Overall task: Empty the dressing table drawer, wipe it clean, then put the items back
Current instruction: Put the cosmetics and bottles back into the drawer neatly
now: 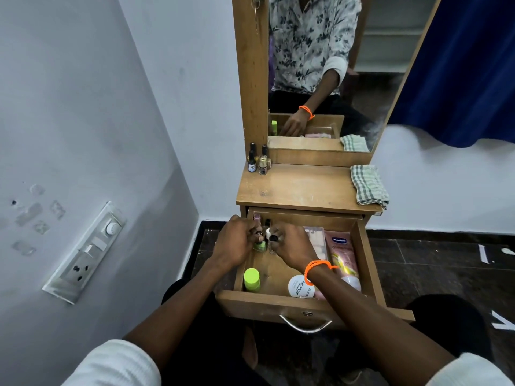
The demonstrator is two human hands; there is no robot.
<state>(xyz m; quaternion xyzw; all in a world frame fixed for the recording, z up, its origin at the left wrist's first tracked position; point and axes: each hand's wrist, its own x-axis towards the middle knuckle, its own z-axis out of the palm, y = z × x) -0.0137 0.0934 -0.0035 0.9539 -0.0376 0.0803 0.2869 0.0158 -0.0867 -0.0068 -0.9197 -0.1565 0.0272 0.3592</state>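
The wooden drawer (278, 300) of the dressing table is pulled out. At its back left corner my left hand (237, 240) and my right hand (292, 246) both curl around small nail polish bottles (260, 245). Still in the drawer lie a lime-capped bottle (252, 279), a round white nail polish remover tub (299, 286), a pink Vaseline tube (344, 253) and a clear case (316, 240). Two small nail polish bottles (257, 162) stand on the tabletop (301, 188) at the back left.
A checked cloth (367, 185) hangs over the tabletop's right edge. The mirror (328, 73) rises behind the tabletop. A wall with a switchboard (86, 252) is close on the left. Blue curtain (457, 65) hangs on the right. Dark floor lies around the table.
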